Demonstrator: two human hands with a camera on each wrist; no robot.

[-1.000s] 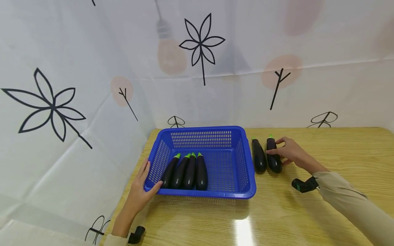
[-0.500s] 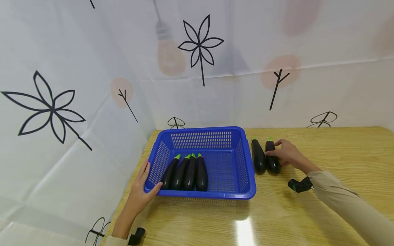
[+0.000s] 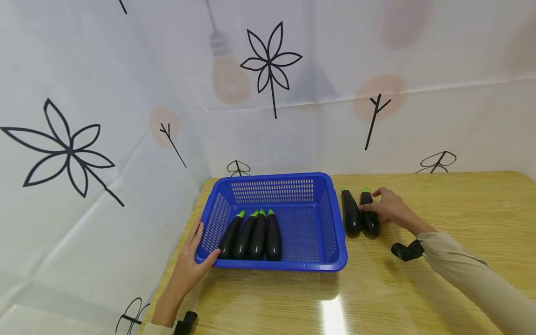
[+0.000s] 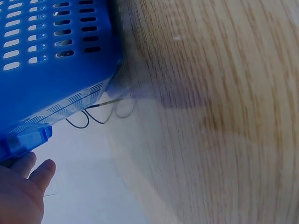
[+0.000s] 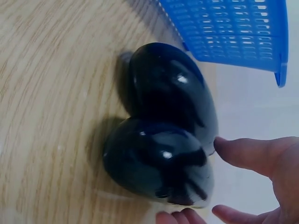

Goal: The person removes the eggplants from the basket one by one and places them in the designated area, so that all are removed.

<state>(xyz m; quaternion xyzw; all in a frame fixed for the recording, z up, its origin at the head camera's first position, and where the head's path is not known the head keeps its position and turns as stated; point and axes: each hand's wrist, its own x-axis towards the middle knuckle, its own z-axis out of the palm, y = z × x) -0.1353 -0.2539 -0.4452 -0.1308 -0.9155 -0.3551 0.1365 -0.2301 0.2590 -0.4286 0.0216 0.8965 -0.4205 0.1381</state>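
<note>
- Lying between thumb and fingers of the right hand [image 3: 390, 209], the rightmost eggplant [image 3: 371, 226] on the table [image 3: 465, 204] is being pinched.
- Second eggplant [image 3: 351, 215] is touching it.
- Left hand [image 3: 189, 263] is gripping the slotted blue basket [image 3: 293, 266] holding four eggplants [image 3: 257, 238].

Before me, the table [image 3: 460, 204] bears a blue basket [image 3: 272, 265] near its back left corner and two eggplants [image 3: 351, 219], apparently touching, toward its back edge.

No text, label, brand, number or sign can be read on anything here.
</note>
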